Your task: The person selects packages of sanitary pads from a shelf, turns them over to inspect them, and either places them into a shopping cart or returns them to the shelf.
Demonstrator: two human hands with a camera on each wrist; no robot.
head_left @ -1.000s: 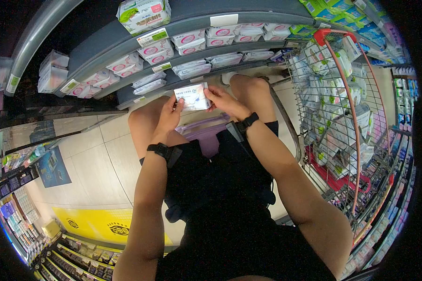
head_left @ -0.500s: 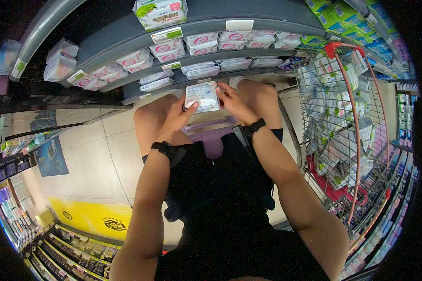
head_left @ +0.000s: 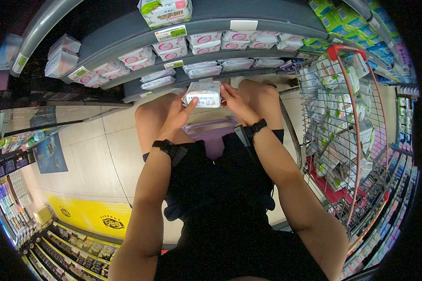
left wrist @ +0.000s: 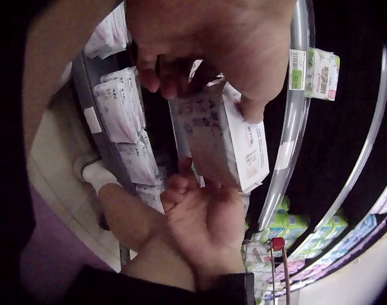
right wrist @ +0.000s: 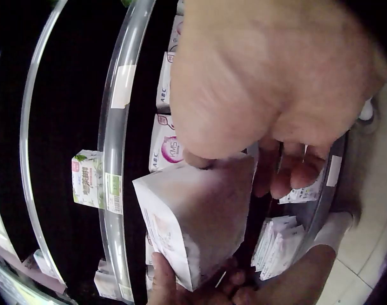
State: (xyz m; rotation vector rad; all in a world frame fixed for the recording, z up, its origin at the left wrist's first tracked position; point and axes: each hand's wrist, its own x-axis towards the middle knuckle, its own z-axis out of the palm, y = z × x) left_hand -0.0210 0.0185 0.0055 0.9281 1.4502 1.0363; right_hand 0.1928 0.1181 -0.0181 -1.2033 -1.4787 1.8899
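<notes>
A white pack of sanitary pads (head_left: 204, 89) with small blue print is held between both hands, above the gap between the person's knees. My left hand (head_left: 179, 114) grips its left end, the thumb lying over the printed near side. At the opposite end my right hand (head_left: 234, 101) holds it with thumb and fingers. In the left wrist view the pack (left wrist: 212, 136) spans from one hand to the other. Its plain side (right wrist: 215, 203) shows in the right wrist view, where the fingers behind it are partly hidden.
Shelves ahead hold white pink-ringed packs (head_left: 171, 47), flatter packs (head_left: 204, 70) and a green-and-white pack (head_left: 166, 13). A wire shopping cart (head_left: 337, 51) full of packs stands at the right. Under the person is a purple stool (head_left: 214, 146). Tiled floor (head_left: 91, 154) lies to the left.
The pack has been turned in the hands, from its printed broad face to a narrow printed side facing the head camera. Both hands keep hold. The head view has shifted slightly left.
</notes>
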